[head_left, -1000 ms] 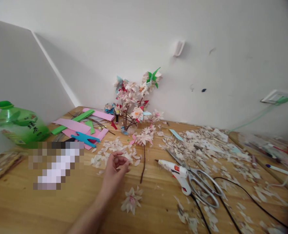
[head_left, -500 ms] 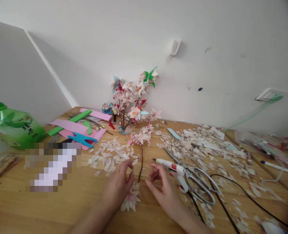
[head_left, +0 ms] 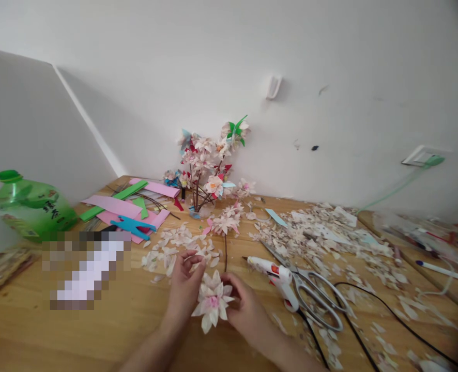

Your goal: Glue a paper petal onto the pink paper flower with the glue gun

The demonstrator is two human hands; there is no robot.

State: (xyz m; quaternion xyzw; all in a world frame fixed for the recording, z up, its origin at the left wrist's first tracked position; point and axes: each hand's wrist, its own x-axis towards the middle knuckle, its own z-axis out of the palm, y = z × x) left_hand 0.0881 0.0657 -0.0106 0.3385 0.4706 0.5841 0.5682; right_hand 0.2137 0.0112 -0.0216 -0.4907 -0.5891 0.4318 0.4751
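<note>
Between my hands is a white handmade flower (head_left: 212,303) with a pink centre, its open face turned up toward me. My right hand (head_left: 248,307) is closed at its right side, fingertips partly behind the petals. On the other side, my left hand (head_left: 184,284) has its fingers curled in a pinch beside the petals; what they hold, if anything, is hidden. A brown stem (head_left: 226,253) runs from behind this flower to a second white-pink flower (head_left: 226,221) lying farther off. Whether both share that stem, I cannot tell. Loose petals (head_left: 186,238) lie beyond my left hand.
Right of my hands lie a glue gun (head_left: 277,274) with a black cord and silver-handled scissors (head_left: 318,299). Petal scraps (head_left: 310,232) cover the right side. A flower arrangement (head_left: 205,160) stands by the wall. Coloured paper strips (head_left: 112,205) and a green bottle (head_left: 35,206) are left.
My hands have come closer together around the near flower. That flower now shows higher and more fully, and my right hand has moved left from beside the glue gun onto it.
</note>
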